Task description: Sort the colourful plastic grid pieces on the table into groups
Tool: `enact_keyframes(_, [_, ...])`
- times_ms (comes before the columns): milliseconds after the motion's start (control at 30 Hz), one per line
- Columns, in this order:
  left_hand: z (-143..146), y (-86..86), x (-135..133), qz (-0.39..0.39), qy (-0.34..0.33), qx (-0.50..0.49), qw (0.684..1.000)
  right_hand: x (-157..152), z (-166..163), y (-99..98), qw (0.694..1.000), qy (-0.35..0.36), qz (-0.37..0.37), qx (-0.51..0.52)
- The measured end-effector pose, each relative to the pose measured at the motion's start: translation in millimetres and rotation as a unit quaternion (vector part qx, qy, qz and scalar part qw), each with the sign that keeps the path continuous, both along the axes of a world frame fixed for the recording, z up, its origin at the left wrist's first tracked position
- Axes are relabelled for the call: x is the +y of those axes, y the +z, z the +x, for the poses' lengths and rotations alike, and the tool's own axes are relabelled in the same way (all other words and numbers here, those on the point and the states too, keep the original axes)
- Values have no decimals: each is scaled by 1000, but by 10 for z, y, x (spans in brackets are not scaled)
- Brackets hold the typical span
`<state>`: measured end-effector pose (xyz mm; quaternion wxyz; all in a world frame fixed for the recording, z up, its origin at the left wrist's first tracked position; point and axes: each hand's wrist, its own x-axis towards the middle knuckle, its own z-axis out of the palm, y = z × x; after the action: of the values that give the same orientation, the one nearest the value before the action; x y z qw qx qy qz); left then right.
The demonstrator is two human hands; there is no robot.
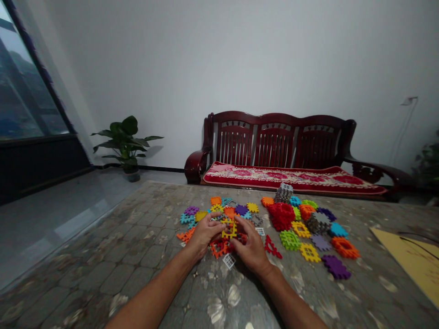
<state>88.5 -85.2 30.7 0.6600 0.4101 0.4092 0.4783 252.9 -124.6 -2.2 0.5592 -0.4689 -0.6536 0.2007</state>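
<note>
Well in from the table's (113, 260) left edge, short of the far one: a yellow tile (229, 228), pinched at its left side by the left hand (205, 234), probably for steadiness; at its right, the right hand (253, 247), grip impossible to tell. Rightward, toward the far edge, a red stack (281, 216), seemingly set aside to leave room.

Patterned table (103, 260), colourful toothed pieces (281, 216), yellow sheet (408, 258)
</note>
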Motion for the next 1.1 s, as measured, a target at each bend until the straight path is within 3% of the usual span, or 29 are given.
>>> enact_keyframes(167, [-33, 20, 42, 16, 28, 7, 999, 7, 40, 18, 1000, -17, 1, -17])
enact_keyframes(367, [-199, -25, 240, 26, 135, 22, 990, 84, 238, -47, 988, -125, 34, -85])
enact_keyframes(633, [-474, -113, 471, 83, 210, 79, 971, 74, 287, -70, 971, -162, 28, -174])
enact_keyframes(867, [-707, -142, 579, 79, 221, 110, 966, 87, 324, -63, 975, -154, 0, -161])
enact_keyframes(1100, [-675, -140, 610, 63, 225, 82, 969, 104, 325, -85, 985, -127, -15, -114])
